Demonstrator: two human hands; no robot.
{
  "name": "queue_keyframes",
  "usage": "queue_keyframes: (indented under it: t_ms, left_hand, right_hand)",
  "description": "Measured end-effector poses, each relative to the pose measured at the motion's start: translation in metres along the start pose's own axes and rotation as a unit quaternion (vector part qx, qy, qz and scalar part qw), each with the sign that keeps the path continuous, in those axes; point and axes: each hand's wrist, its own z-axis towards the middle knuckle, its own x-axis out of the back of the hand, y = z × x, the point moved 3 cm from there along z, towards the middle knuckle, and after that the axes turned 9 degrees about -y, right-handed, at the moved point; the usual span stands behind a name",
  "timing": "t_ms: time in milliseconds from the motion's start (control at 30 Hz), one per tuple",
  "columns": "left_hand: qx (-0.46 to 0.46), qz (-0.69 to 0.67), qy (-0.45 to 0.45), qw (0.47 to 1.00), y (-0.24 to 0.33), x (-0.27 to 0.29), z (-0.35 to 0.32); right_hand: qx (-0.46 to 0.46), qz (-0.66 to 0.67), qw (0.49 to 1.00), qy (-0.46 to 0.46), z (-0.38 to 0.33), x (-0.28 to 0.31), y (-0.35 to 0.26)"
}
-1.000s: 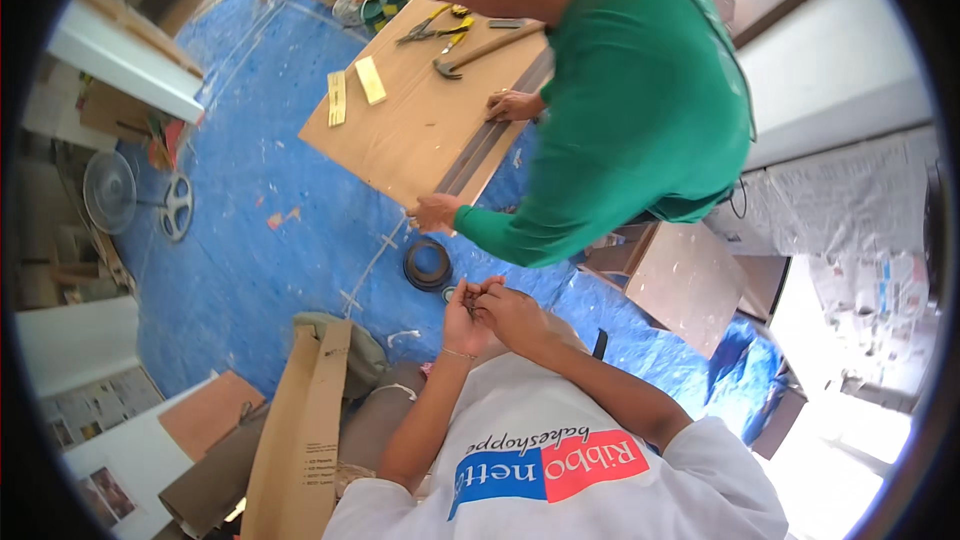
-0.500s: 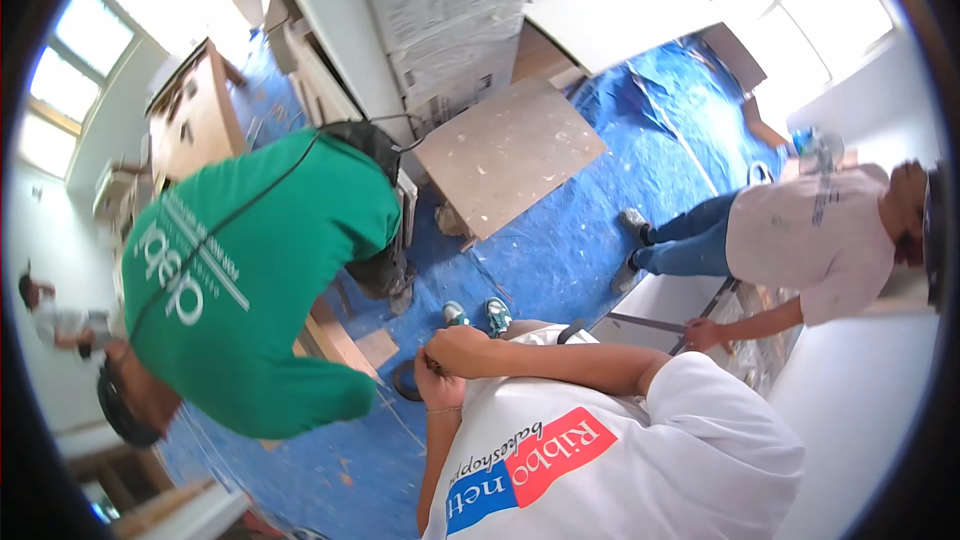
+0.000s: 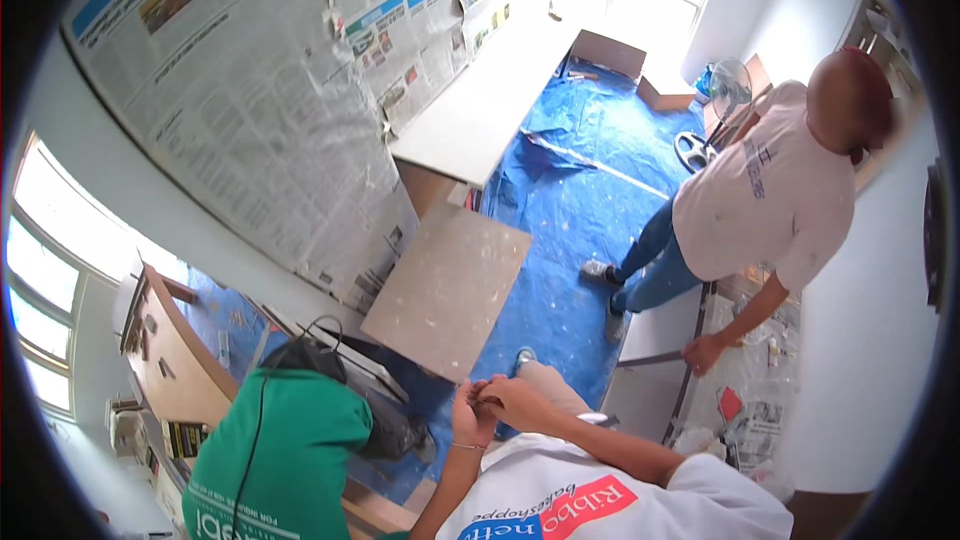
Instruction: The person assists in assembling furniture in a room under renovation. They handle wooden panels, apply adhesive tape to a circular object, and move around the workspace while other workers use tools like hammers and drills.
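In front of my white shirt (image 3: 620, 505) my two hands meet, fingers curled together. My left hand (image 3: 471, 418), with a thin bracelet at the wrist, is closed, its fingers bent up against the other hand. My right hand (image 3: 516, 404) reaches across from the right and is closed over the left fingertips. Something small and dark may sit between them, but it is too small and hidden to name. Just beyond the hands lies the near corner of a speckled, light brown board (image 3: 450, 290).
A person in a green shirt (image 3: 290, 440) bends at my left. Another in a pale shirt (image 3: 770, 190) stands at right, a hand near a cabinet frame (image 3: 690, 340). Blue sheeting (image 3: 560, 210) covers the floor. Farther off are a white-topped counter (image 3: 480, 100), a fan (image 3: 728, 85) and a wooden table (image 3: 185, 350).
My view has swung toward the right side of the room. The person in green now sits lower in the picture; the person in the pale shirt stands turned away. My hands stay together.
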Motion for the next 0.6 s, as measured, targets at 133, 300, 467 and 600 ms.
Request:
queue_keyframes:
  t_ms: [133,300,467,600]
  left_hand:
    - [0.075,-0.025,0.029,0.996,0.0,-0.02,0.084]
    - [0.166,0.039,0.115,0.979,-0.007,-0.041,0.213]
    - [0.322,0.157,0.072,0.931,-0.041,-0.091,0.331]
    - [0.379,0.224,0.044,0.897,-0.065,-0.145,0.424]
  right_hand:
    - [-0.021,0.079,0.994,0.073,0.02,0.067,0.048]
    - [-0.092,0.153,0.976,0.125,0.057,0.175,0.111]
    - [-0.167,0.198,0.957,0.129,0.098,0.301,0.209]
    - [-0.154,0.162,0.964,0.144,0.128,0.428,0.263]
